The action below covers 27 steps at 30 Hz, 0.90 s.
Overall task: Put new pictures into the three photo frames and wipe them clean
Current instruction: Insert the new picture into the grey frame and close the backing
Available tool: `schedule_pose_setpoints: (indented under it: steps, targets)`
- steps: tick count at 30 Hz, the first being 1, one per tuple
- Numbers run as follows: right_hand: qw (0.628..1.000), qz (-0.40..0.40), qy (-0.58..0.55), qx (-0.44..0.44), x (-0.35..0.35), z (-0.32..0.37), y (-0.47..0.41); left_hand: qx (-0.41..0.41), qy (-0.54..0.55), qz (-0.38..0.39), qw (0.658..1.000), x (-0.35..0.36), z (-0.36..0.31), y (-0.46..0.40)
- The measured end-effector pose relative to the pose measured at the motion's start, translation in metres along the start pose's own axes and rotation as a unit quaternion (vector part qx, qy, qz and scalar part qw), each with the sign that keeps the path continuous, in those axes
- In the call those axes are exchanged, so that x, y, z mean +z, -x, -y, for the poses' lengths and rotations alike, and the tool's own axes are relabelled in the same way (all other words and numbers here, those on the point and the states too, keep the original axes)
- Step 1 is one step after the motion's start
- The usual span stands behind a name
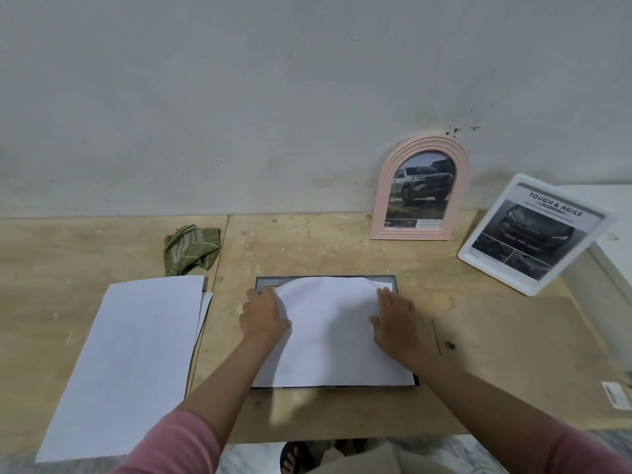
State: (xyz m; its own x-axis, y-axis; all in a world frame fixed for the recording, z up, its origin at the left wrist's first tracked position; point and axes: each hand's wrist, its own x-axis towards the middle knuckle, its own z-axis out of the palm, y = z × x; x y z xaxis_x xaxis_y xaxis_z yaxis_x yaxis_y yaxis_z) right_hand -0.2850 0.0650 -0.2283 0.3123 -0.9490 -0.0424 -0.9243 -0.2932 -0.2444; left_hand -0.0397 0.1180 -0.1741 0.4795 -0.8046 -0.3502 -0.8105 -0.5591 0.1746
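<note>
Both bare forearms reach from bottom of frame up toward centre, pink sleeves pushed to elbows. Left hand (263, 314) left of centre, palm down, fingers slightly curled, thumb side tucked under raised paper edge. Right hand (396, 318) right of centre, palm down, fingers straight, pressing flat.

On the wooden table (342, 241) a grey frame (393, 278) lies flat, and a white sheet (331, 333) covers it. The left hand (263, 314) holds the sheet's left edge, perhaps lifting it; the right hand (396, 319) presses flat on it. A pink frame (383, 200) leans on the wall (239, 97), a white frame (478, 258) stands right, a green cloth (189, 249) and papers (136, 354) lie left.
</note>
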Motion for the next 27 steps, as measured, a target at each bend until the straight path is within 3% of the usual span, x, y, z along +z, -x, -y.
schedule_pose_setpoints:
  steps: [4,8,12,15,22,27]
  targets:
    - [0.999,-0.022,-0.009,0.026,-0.003,0.006,0.004,-0.04,0.117,-0.015,0.992,-0.002,0.004,0.002]
    - [0.983,-0.038,-0.094,0.153,-0.016,0.021,0.005,-0.046,0.212,-0.057,0.975,-0.003,0.015,0.002]
    - [0.956,-0.042,-0.176,0.233,-0.018,0.02,0.002,-0.01,0.313,-0.048,0.948,0.003,0.03,0.002]
    - [0.947,-0.037,-0.191,0.257,-0.019,0.015,-0.002,0.026,0.315,-0.042,0.948,0.006,0.036,0.007]
    - [0.947,-0.083,-0.2,0.239,-0.042,0.029,-0.015,-0.015,0.354,-0.117,0.928,-0.006,0.045,0.021]
    - [0.957,-0.067,-0.239,0.151,-0.057,0.063,-0.04,-0.102,0.395,-0.197,0.892,-0.024,0.063,0.036]
